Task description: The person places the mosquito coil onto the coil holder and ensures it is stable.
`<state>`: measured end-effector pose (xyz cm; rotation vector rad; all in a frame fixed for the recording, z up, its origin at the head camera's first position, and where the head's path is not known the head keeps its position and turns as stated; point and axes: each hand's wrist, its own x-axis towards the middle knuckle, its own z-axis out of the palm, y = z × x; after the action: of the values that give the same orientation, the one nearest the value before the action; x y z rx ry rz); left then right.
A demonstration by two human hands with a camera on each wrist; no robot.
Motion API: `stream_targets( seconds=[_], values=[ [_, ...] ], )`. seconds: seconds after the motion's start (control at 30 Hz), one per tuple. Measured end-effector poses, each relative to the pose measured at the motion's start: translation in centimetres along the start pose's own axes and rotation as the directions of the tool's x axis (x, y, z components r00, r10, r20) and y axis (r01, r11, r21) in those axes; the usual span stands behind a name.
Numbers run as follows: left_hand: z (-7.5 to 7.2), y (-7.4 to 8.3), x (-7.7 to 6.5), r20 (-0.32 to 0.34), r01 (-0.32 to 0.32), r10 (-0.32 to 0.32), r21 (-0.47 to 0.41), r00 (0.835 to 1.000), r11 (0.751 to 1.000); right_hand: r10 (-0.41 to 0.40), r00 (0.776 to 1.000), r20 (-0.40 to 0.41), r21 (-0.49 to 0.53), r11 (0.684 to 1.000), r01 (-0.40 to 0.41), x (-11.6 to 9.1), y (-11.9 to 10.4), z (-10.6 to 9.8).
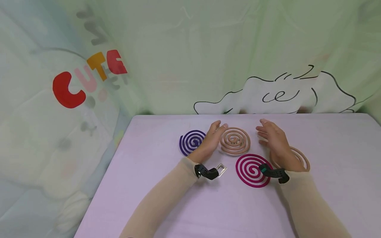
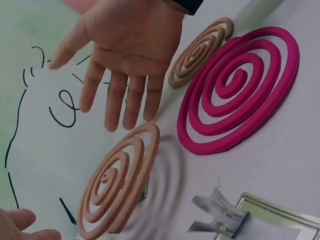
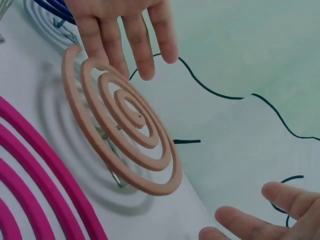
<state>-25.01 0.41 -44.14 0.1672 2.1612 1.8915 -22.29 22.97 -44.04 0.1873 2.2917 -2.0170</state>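
A tan mosquito coil [image 1: 234, 139] sits raised on a small metal stand [image 3: 118, 172], casting a ring shadow on the table. My left hand [image 1: 210, 141] hovers at its left side, fingers extended and holding nothing. To the coil's right, apart from it, my right hand [image 1: 275, 140] is held with its palm facing inward and its fingers spread loosely. Behind the left wrist, a dark blue coil [image 1: 185, 145] is partly covered. A magenta coil [image 2: 272, 42] lies flat in front, and a second tan coil [image 2: 200, 50] is partly hidden under the right wrist in the head view.
Another metal stand [image 2: 272, 225] with an upturned prong lies near the left wrist strap [image 1: 209, 172]. The table [image 1: 143, 198] has a pale cover and meets a printed curtain [image 1: 178, 66] at the back. A second curtain side [image 1: 35, 138] hangs at the left.
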Motion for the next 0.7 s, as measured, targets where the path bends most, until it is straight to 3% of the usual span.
stream_targets(
  seconds=[0.23,0.5,0.6,0.7],
  values=[
    [-1.2,0.4,-0.4,0.012,-0.017,0.018,-0.067,1.0,0.998,-0.049,0.997,0.055,0.075,0.996,0.045,-0.7,0.0,-1.2],
    [-4.3,1.4,-1.6,0.097,-0.036,0.062,-0.253,0.993,0.967,-0.095,0.995,0.027,-0.003,0.995,0.095,-1.4,0.6,-3.1],
    [-5.6,1.5,-2.1,0.1,-0.059,0.086,-0.249,0.991,0.967,-0.098,0.995,0.012,-0.034,0.995,0.099,-1.7,0.8,-3.9],
    [-7.0,1.3,-2.5,0.058,-0.094,0.105,-0.177,0.993,0.98,-0.103,0.995,-0.003,-0.126,0.987,0.101,-2.1,1.0,-4.5]
  ],
)
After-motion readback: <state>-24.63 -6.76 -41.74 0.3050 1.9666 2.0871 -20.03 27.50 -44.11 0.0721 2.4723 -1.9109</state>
